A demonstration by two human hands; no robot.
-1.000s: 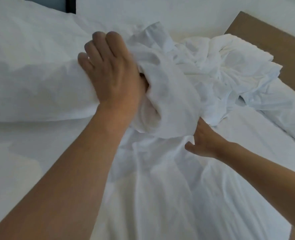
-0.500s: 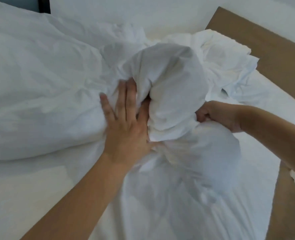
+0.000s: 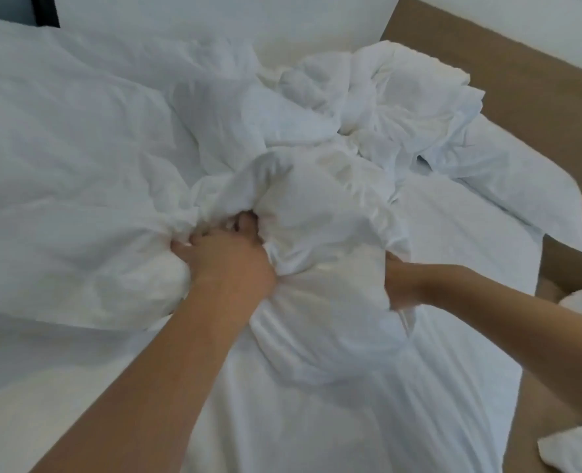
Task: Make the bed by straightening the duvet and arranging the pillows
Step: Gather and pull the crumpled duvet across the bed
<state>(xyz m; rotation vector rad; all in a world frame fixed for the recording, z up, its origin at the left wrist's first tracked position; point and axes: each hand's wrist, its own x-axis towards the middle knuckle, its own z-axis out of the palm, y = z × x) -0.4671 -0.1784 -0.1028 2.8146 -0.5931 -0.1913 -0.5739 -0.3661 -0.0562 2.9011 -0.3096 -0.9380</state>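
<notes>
From the head camera, the left hand (image 3: 226,257) is dug into a bunched white duvet (image 3: 316,213) near the middle of the bed (image 3: 453,233), its fingers curled into the folds so the grip is clenched on the fabric. The right hand (image 3: 402,285) grasps the same bundle from the other side (its fingertips are buried in cloth, so only the back of the hand and wrist show). The gathered part stands up between the two hands, with more of it heaped and crumpled toward the far corner. A large white pillow (image 3: 60,165) lies to the left, touching the bundle. Brown floor (image 3: 538,80) shows along the bed's right side, where a small white cloth (image 3: 569,448) lies.
</notes>
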